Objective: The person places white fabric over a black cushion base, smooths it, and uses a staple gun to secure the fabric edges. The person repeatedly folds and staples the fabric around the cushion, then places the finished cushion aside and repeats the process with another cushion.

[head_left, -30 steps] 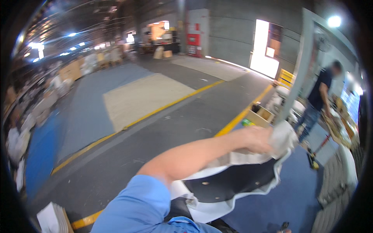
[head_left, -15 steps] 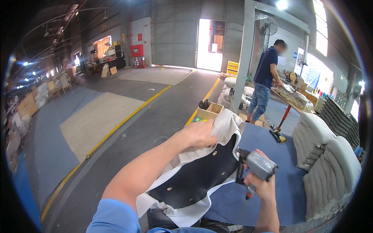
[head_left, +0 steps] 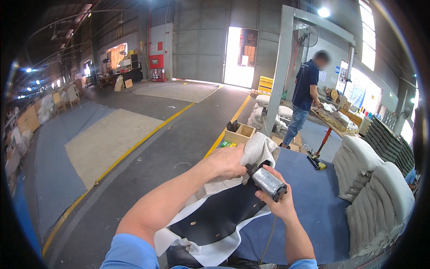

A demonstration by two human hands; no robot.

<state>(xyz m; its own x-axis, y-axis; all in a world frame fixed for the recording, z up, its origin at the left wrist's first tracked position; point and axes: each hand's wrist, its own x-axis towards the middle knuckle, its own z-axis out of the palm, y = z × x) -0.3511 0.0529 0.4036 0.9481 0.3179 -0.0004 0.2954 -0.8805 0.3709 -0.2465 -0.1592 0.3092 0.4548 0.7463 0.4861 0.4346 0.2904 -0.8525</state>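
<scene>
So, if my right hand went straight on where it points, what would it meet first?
Likely your left hand, holding beige fabric just past the tip of the grey tool; depth is unclear, so the fabric might come first.

Glare whitens the doorway (head_left: 233,58) and the right-hand window (head_left: 367,32); a ceiling lamp (head_left: 324,12) shines above. The roof (head_left: 47,33) at left is dim. Straight lines bend toward the black rim.

No legible lettering; yellow sign (head_left: 265,84) beside doorway (head_left: 238,67) bears print too small to read.
</scene>
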